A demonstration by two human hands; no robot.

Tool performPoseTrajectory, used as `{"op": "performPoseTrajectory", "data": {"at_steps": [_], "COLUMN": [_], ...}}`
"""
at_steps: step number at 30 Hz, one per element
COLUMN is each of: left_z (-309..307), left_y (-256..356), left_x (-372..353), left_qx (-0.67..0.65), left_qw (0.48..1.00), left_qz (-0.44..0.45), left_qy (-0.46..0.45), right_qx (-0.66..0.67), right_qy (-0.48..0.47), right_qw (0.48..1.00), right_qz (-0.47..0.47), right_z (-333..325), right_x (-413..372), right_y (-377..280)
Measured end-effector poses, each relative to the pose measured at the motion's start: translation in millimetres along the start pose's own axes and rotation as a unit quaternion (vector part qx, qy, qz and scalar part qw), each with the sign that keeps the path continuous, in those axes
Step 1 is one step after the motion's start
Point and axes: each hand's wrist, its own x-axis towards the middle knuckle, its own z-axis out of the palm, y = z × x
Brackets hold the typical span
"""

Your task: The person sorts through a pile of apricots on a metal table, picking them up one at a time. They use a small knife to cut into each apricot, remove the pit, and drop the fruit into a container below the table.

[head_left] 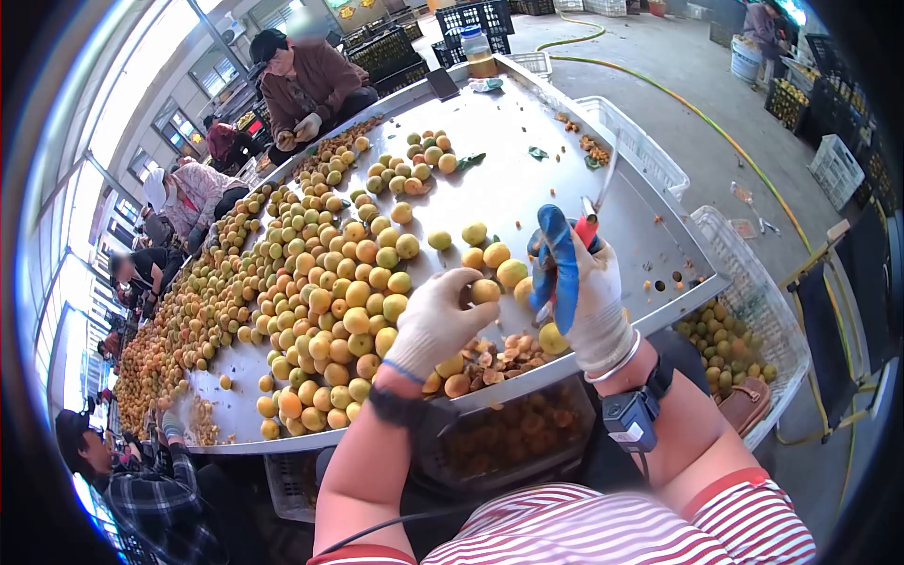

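Note:
My left hand (438,320), in a white knit glove, curls its fingers around a yellow-orange apricot (485,291) near the front edge of the metal table (556,188). My right hand (586,292) wears a white glove with blue finger covers. It grips a knife by its red handle (586,229), and the thin blade (609,174) points up and away. Between and beyond my hands lie loose apricots (511,273). Below my left hand sits a pile of cut apricot pieces (513,358). A large heap of apricots (348,292) spreads to the left.
A white crate of greener fruit (725,344) stands right of the table, and a container of fruit pieces (513,433) sits under its front edge. Co-workers (315,85) sit along the far and left sides. A jar (478,52) stands at the far corner. A folding chair (838,320) is at right.

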Motion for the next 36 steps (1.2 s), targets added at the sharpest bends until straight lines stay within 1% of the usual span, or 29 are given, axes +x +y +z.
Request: {"op": "performPoseTrajectory", "data": {"at_steps": [1,2,3,4,6,7,8,9,10,11,12,13,14,15,16,18,19,20,22,25,26,28,29,31,33,35,36], "left_z": [-8,-19,-27,-33,-43,-45,-45,-45,-46,-46,-47,-50,-50,-50,-50,-52,-53,-53,-52,-49,-49,-49,-50,-53,-57,-61,-63], "left_y": [3,8,7,5,10,9,8,8,9,10,10,6,4,4,5,5,6,7,10,8,9,12,14,20,30,39,44], "left_x": [-11,-23,-32,-41,-60,-65,-70,-73,-77,-81,-83,-84,-85,-88,-90,-93,-94,-95,-96,-98,-98,-99,-100,-101,-105,-109,-111], "left_qx": [-0.145,-0.287,-0.385,-0.462,-0.585,-0.587,-0.609,-0.631,-0.634,-0.641,-0.648,-0.657,-0.658,-0.651,-0.643,-0.638,-0.631,-0.632,-0.67,-0.68,-0.68,-0.699,-0.699,-0.659,-0.648,-0.637,-0.625], "left_qw": [0.989,0.956,0.919,0.881,0.803,0.803,0.785,0.767,0.765,0.758,0.751,0.739,0.738,0.746,0.754,0.759,0.766,0.765,0.734,0.727,0.727,0.706,0.706,0.746,0.758,0.769,0.779], "left_qz": [-0.024,-0.048,-0.05,-0.051,-0.03,-0.03,-0.018,-0.005,-0.004,-0.007,-0.011,0.005,0.005,0.02,0.035,0.031,0.028,0.028,0.026,0.037,0.037,0.048,0.048,0.019,0.007,-0.005,-0.009], "left_qy": [-0.024,-0.044,-0.069,-0.089,-0.106,-0.101,-0.109,-0.118,-0.116,-0.119,-0.122,-0.15,-0.15,-0.14,-0.13,-0.125,-0.119,-0.12,-0.105,-0.091,-0.091,-0.101,-0.1,-0.091,-0.076,-0.061,-0.053], "right_qx": [-0.005,-0.01,-0.027,-0.028,-0.083,-0.077,-0.079,-0.093,-0.107,-0.144,-0.146,-0.173,-0.199,-0.191,-0.192,-0.257,-0.231,-0.232,-0.174,-0.137,-0.137,-0.158,-0.17,-0.159,-0.147,-0.141,-0.14], "right_qy": [-0.028,-0.058,-0.115,-0.121,-0.165,-0.221,-0.224,-0.228,-0.231,-0.267,-0.268,-0.274,-0.28,-0.251,-0.249,-0.282,-0.324,-0.323,-0.321,-0.302,-0.302,-0.3,-0.292,-0.292,-0.292,-0.263,-0.265], "right_qw": [0.999,0.997,0.992,0.991,0.983,0.972,0.971,0.969,0.966,0.949,0.949,0.943,0.937,0.948,0.948,0.924,0.917,0.918,0.929,0.941,0.941,0.938,0.94,0.941,0.942,0.95,0.95], "right_qz": [0.022,0.044,0.036,0.04,0.014,0.005,0.007,-0.018,-0.044,-0.087,-0.086,-0.071,-0.056,-0.037,-0.036,0.0,0.015,0.016,0.053,0.074,0.075,0.064,0.054,0.065,0.075,0.088,0.087], "right_z": [3,6,7,10,19,13,15,17,18,8,7,8,11,14,14,12,14,15,17,16,15,13,13,10,11,12,11], "right_x": [-4,-6,-8,-14,-30,-28,-32,-36,-40,-35,-37,-40,-43,-47,-48,-48,-49,-51,-54,-56,-55,-51,-50,-46,-43,-41,-39], "right_y": [-4,-5,-1,2,1,11,14,16,18,29,27,21,17,14,12,8,1,1,2,4,5,7,10,16,20,23,25]}}
